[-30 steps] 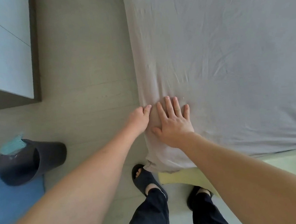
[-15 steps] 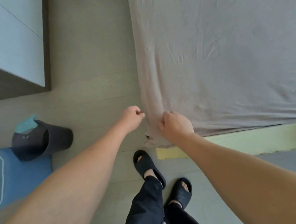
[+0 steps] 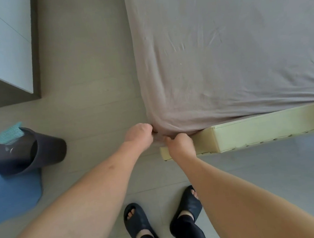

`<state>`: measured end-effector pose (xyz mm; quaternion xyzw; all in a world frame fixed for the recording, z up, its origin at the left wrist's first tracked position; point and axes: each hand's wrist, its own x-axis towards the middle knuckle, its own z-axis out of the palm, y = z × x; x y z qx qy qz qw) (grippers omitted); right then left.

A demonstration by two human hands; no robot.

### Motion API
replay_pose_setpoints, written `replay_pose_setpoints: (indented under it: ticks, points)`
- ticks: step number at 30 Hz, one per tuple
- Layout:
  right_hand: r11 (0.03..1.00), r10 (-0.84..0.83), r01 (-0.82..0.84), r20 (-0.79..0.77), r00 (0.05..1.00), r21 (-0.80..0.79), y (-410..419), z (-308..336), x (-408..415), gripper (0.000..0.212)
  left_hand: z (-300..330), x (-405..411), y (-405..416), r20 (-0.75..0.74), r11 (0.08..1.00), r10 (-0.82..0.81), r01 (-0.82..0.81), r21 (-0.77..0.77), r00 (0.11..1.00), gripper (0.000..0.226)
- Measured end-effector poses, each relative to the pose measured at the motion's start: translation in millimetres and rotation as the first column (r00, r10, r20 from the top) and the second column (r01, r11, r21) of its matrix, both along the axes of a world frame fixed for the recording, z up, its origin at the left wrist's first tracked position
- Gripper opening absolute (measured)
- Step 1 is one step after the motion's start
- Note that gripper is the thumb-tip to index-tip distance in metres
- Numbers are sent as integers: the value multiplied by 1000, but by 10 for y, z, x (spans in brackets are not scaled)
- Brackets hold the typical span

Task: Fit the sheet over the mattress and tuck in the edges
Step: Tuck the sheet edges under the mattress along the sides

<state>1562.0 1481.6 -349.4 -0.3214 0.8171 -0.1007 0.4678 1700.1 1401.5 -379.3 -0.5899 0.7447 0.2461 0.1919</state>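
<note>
- My left hand (image 3: 139, 135) and right hand (image 3: 180, 145): fingers curled tight, pinching the corner hem of the grey-mauve cotton sheet (image 3: 222, 58).
- Sheet: spread over the mattress, its corner bunched beside the pale-green padded bed frame (image 3: 264, 130).
- Purpose, I judge: drawing the slack downward so the corner can be tucked under.

Only 1 view is given, from a camera worn on the person's head, looking steeply down and forward from standing height. It looks along both forearms to the bed corner (image 3: 215, 131), near mid-frame, with the floor (image 3: 86, 71) at left and the person's feet (image 3: 139, 224) at the bottom edge. The wide lens bends straight edges.
</note>
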Motion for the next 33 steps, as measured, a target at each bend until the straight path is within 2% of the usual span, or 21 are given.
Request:
replay_pose_setpoints:
  ticks: [4,9,11,15,19,23,26,29,33]
  points:
    - [980,-125,112,-65,990,-165,138,-162,186,38,-11,38,43,-92,993,-42,31,-118,995,25]
    - [959,-195,157,-148,970,-235,163,-144,306,31,16,96,7,-95,989,-66,53,-137,993,27]
    - [974,-172,140,-178,969,-179,194,-183,348,28,-4,132,18,-13,989,-102,99,-113,995,27]
    - [985,-172,171,-52,984,-16,91,-247,331,19,-27,58,43,139,984,-175,179,-18,975,30]
    - [974,-225,225,39,974,-8,36,-223,246,17,40,-43,-71,116,992,-123,121,25,986,34]
    - [949,-307,310,52,950,-51,32,-263,234,31,-49,-37,-42,3,984,-132,131,121,991,56]
    - [936,-343,347,65,937,-57,34,-351,262,20,-211,28,-32,-31,993,-92,94,67,995,41]
    - [946,-318,321,56,946,-38,81,-416,249,18,-376,61,50,-85,995,-97,98,4,992,36]
    - [916,-397,391,64,916,85,-31,-460,259,17,-460,-43,95,-9,987,-157,157,32,988,26]
